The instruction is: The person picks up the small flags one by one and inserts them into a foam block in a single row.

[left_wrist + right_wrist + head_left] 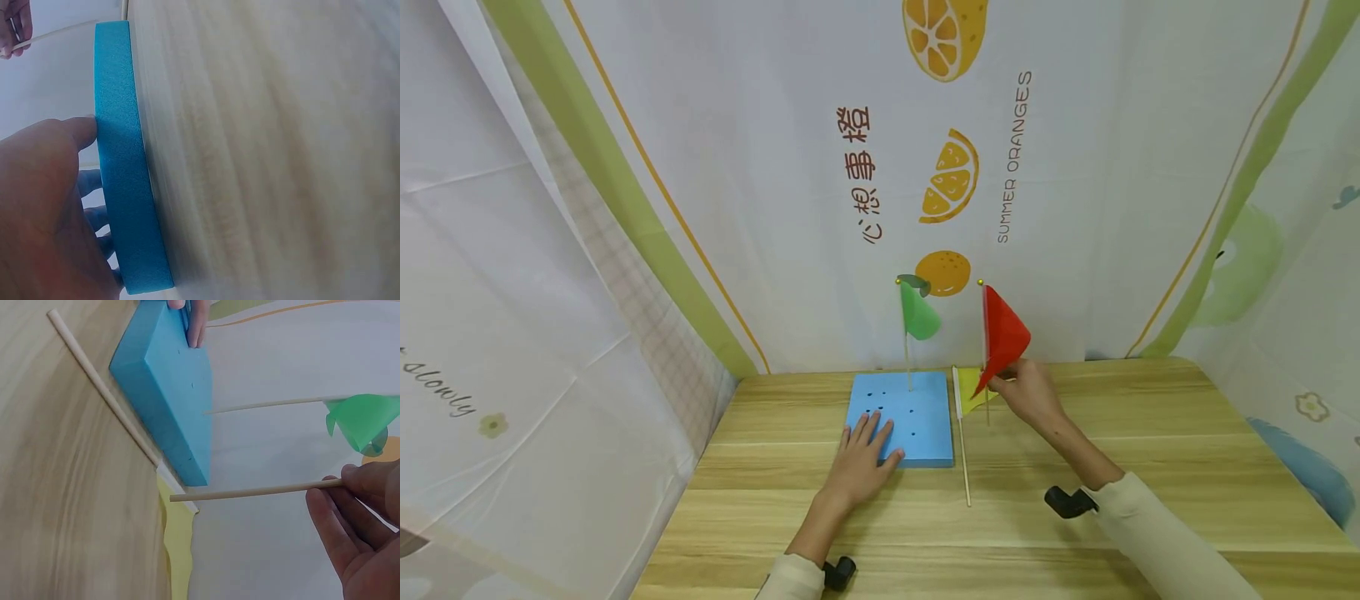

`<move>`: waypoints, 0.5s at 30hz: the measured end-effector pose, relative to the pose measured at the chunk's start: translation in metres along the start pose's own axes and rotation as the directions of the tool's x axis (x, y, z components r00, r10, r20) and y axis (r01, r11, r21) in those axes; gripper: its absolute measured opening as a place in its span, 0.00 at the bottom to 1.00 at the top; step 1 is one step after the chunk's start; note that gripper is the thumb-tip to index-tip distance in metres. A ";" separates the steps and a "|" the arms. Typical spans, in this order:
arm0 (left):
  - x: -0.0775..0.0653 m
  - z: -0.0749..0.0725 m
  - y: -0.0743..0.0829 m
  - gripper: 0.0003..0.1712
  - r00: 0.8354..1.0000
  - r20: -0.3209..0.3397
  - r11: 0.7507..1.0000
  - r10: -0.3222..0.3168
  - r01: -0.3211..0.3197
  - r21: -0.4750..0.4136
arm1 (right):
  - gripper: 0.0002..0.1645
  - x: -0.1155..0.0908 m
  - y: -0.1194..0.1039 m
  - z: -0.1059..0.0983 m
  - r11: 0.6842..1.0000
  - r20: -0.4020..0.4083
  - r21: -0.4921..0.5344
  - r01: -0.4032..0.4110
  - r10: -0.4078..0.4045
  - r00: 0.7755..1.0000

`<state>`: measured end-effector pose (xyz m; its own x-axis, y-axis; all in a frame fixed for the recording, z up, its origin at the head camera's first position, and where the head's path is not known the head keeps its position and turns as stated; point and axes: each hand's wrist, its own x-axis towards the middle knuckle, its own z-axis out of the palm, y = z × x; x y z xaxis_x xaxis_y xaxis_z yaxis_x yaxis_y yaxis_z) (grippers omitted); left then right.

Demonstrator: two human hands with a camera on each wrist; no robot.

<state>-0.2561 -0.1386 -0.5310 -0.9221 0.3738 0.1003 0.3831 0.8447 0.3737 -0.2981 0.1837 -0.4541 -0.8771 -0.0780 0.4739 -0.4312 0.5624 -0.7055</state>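
My left hand point(857, 467) rests with spread fingers on the near left part of a blue foam block point(931, 446) that has several small holes in its top. A small green flag point(919, 312) stands upright in the block's far part. My right hand point(1030, 393) pinches the wooden stick of a red flag point(1004, 333) to the right of the block. In the right wrist view, the lower end of that stick point(250, 493) hangs free below the fingertips. Beside the block's right edge lies a yellow flag point(966, 458), its cloth partly behind the red one.
All of this is on a wood-grain table point(1000, 542). A white curtain point(775, 167) printed with oranges hangs right behind the table's far edge, and more printed cloth point(535, 292) closes off the left side. A black camera mount point(1070, 502) sits at the right wrist.
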 end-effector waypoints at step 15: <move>0.001 0.000 -0.001 0.38 1.000 0.000 1.000 0.007 -0.007 0.006 | 0.09 0.013 -0.024 0.010 0.995 0.066 0.077 -0.062 0.057 0.996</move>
<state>-0.2573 -0.1396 -0.5313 -0.9192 0.3799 0.1034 0.3902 0.8444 0.3671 -0.3014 0.1611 -0.4362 -0.9124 -0.1000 0.3970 -0.3909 0.5011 -0.7721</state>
